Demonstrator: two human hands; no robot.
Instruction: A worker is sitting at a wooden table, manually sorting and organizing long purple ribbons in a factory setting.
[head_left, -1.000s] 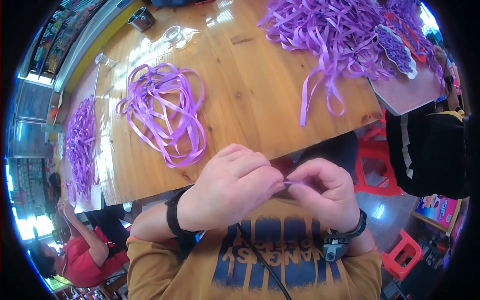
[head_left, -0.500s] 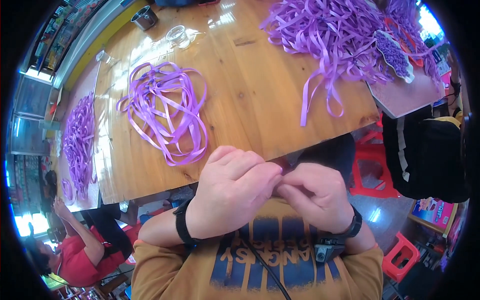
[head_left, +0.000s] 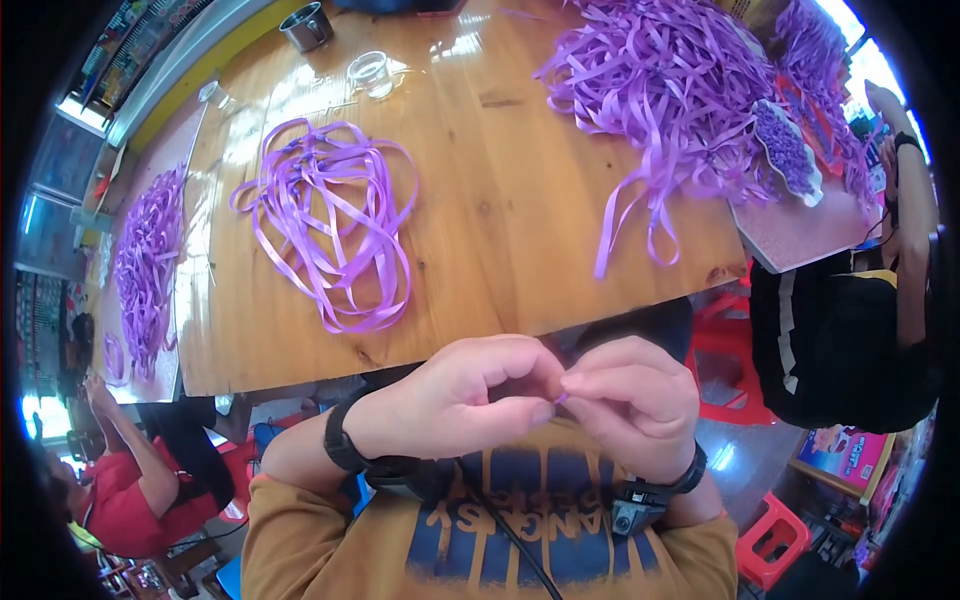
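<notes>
My left hand (head_left: 465, 390) and my right hand (head_left: 640, 400) meet in front of my chest, just off the near table edge. A tiny purple piece (head_left: 562, 398) shows between their fingertips. Thumb and forefinger of the right hand pinch it. The left thumb and forefinger close on it from the other side, with a gap behind their tips. Most of the piece is covered by fingers, so its kind cannot be made out. Beyond the hands, a loose bundle of purple ribbon loops (head_left: 335, 230) lies on the wooden table (head_left: 480, 230).
A large heap of purple ribbons (head_left: 660, 90) covers the far right, beside a white dish of small purple pieces (head_left: 785, 150). More ribbons (head_left: 150, 270) lie at the left. A metal cup (head_left: 306, 28) and clear container (head_left: 370, 72) stand at the back. People sit on both sides.
Both hands have come down toward my chest. The left hand has turned, showing its thumb, and the purple piece has come into sight. At the right edge, another person's arm has appeared.
</notes>
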